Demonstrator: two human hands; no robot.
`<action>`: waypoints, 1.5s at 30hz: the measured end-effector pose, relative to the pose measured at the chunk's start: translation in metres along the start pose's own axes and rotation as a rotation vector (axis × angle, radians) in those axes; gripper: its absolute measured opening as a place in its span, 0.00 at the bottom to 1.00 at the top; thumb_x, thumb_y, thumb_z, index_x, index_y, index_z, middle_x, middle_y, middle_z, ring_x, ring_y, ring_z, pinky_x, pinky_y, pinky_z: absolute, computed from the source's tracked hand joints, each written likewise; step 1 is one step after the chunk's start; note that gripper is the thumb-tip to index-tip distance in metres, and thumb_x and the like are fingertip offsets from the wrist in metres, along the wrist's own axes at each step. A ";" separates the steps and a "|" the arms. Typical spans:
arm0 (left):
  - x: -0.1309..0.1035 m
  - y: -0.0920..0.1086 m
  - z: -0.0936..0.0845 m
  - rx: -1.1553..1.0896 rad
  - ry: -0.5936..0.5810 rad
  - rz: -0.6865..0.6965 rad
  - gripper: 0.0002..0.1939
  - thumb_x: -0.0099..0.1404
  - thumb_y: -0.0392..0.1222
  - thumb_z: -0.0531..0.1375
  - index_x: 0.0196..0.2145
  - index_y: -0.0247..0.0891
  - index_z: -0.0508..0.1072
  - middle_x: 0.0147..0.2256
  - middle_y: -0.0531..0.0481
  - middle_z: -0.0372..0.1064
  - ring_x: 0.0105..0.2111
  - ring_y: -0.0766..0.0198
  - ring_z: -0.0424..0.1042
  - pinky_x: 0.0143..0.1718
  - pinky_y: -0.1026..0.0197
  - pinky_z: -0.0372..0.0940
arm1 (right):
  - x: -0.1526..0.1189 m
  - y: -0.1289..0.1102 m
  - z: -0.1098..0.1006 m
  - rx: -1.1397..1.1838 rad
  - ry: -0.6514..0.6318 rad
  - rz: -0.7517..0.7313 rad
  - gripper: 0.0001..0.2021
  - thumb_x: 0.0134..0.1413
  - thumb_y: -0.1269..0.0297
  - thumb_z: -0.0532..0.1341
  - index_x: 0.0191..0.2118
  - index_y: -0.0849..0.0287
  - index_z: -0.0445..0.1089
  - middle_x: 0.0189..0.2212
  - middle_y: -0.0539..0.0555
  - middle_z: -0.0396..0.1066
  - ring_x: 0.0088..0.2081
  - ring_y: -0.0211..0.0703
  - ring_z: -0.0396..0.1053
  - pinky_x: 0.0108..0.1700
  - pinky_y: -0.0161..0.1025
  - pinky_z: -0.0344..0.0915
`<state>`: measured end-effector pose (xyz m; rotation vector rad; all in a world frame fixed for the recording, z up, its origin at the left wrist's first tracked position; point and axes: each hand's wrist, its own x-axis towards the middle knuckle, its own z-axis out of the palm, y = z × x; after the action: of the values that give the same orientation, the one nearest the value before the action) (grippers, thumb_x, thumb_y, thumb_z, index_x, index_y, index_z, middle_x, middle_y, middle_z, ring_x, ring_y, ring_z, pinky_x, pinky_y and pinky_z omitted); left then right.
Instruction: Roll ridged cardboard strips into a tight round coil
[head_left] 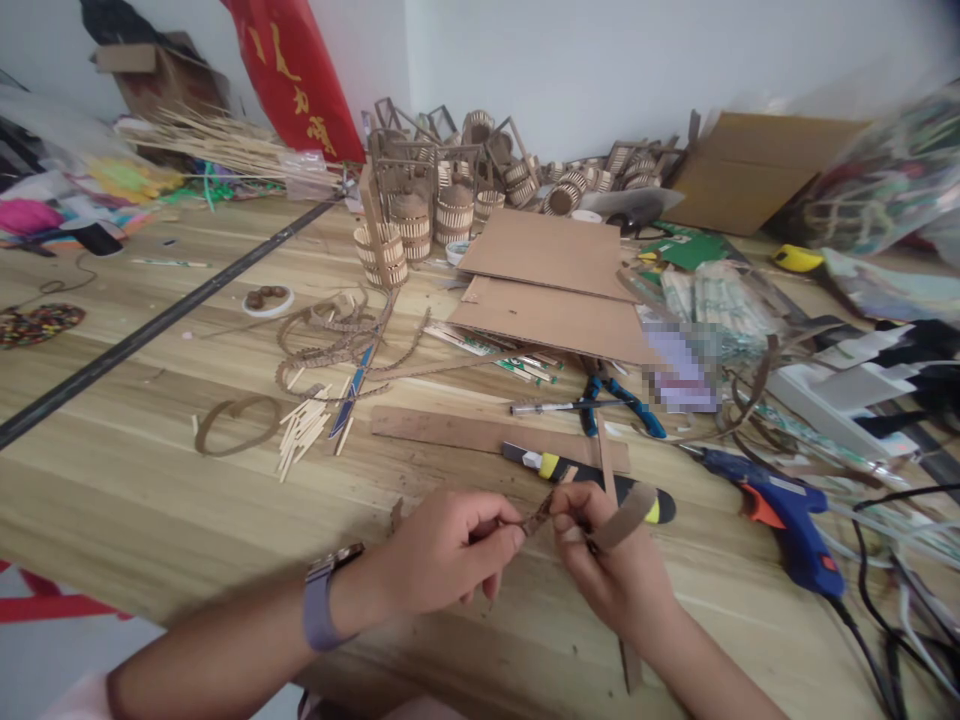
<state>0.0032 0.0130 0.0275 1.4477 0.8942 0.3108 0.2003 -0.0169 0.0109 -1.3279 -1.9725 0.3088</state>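
Observation:
Just above the table's near side, my left hand (450, 550) pinches one end of a thin brown cardboard strip (537, 519) between thumb and fingers. My right hand (607, 560) is closed on the same strip a short way to the right, so the fingertips almost meet. A wider curled piece of brown strip (630, 517) sticks out beside the right fingers; whether it joins the pinched part I cannot tell. Behind the right hand lies a black and yellow utility knife (551, 466). A long narrow cardboard strip (606, 460) runs partly hidden under that hand.
A blue glue gun (787, 510) with a cord lies at right, near blue-handled pliers (634, 405). Cardboard sheets (547, 250) lie mid-table before several small stick buckets (412, 225). Short wooden sticks (306, 432), corrugated strips (330, 335) and a metal bar (187, 300) lie leftward.

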 end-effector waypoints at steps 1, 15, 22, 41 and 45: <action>0.000 0.000 0.000 -0.004 -0.001 0.000 0.12 0.68 0.44 0.54 0.37 0.35 0.73 0.20 0.56 0.67 0.16 0.73 0.61 0.17 0.72 0.56 | 0.001 -0.001 0.000 0.054 -0.006 0.041 0.06 0.54 0.73 0.51 0.29 0.54 0.59 0.19 0.45 0.63 0.17 0.35 0.60 0.18 0.30 0.57; -0.003 0.004 0.003 0.186 0.028 0.054 0.16 0.70 0.44 0.50 0.28 0.37 0.68 0.23 0.53 0.71 0.23 0.68 0.71 0.26 0.68 0.62 | -0.003 -0.013 0.006 0.291 -0.114 0.183 0.06 0.54 0.72 0.51 0.29 0.55 0.61 0.19 0.45 0.63 0.18 0.35 0.60 0.19 0.30 0.58; 0.005 -0.006 0.003 -0.107 -0.018 -0.061 0.18 0.68 0.54 0.52 0.29 0.36 0.66 0.22 0.52 0.70 0.18 0.69 0.68 0.19 0.69 0.60 | -0.002 -0.009 0.004 0.069 0.014 0.032 0.06 0.60 0.69 0.54 0.35 0.56 0.67 0.24 0.49 0.74 0.21 0.38 0.70 0.22 0.31 0.65; -0.001 0.007 0.001 0.356 0.041 0.108 0.18 0.72 0.41 0.49 0.25 0.37 0.68 0.20 0.56 0.68 0.23 0.68 0.70 0.28 0.68 0.59 | -0.003 -0.012 -0.003 -0.380 -0.059 -0.433 0.16 0.71 0.69 0.43 0.43 0.64 0.68 0.20 0.49 0.70 0.21 0.39 0.68 0.25 0.38 0.57; -0.002 0.008 0.002 0.455 0.046 0.148 0.17 0.72 0.38 0.50 0.26 0.37 0.69 0.23 0.54 0.70 0.27 0.66 0.71 0.31 0.66 0.58 | -0.003 -0.013 -0.002 -0.359 -0.068 -0.410 0.17 0.71 0.69 0.43 0.38 0.61 0.68 0.19 0.47 0.68 0.19 0.38 0.66 0.24 0.38 0.55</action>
<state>0.0060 0.0113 0.0357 1.9394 0.9349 0.2604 0.1937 -0.0259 0.0181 -1.0905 -2.3759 -0.2075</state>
